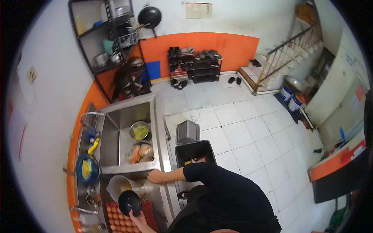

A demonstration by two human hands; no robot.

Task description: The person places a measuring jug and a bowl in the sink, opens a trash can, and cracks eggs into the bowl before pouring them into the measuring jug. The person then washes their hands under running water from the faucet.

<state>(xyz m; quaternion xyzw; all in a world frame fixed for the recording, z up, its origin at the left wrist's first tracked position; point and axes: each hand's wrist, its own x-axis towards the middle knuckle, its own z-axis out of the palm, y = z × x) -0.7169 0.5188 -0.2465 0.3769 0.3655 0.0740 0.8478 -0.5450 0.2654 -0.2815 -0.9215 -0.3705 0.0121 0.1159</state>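
Black sleeve (217, 182) lies nearest, leading to the right hand (156, 176), curled beside the sink (128, 169) rim; whether it grips anything, I cannot tell. The left hand (136, 218) has its fingers closed on a black bowl (130, 200), held above the tub (114, 188) and egg tray (151, 218). Work looks partway: bare cells show in the tray, eggs (117, 220) fill its other side, and something yellowish shows inside the tub. Room is tight between sink rim, tub and tray; the bin (178, 157) stands close by the counter (166, 196), with open floor (237, 136) beyond.
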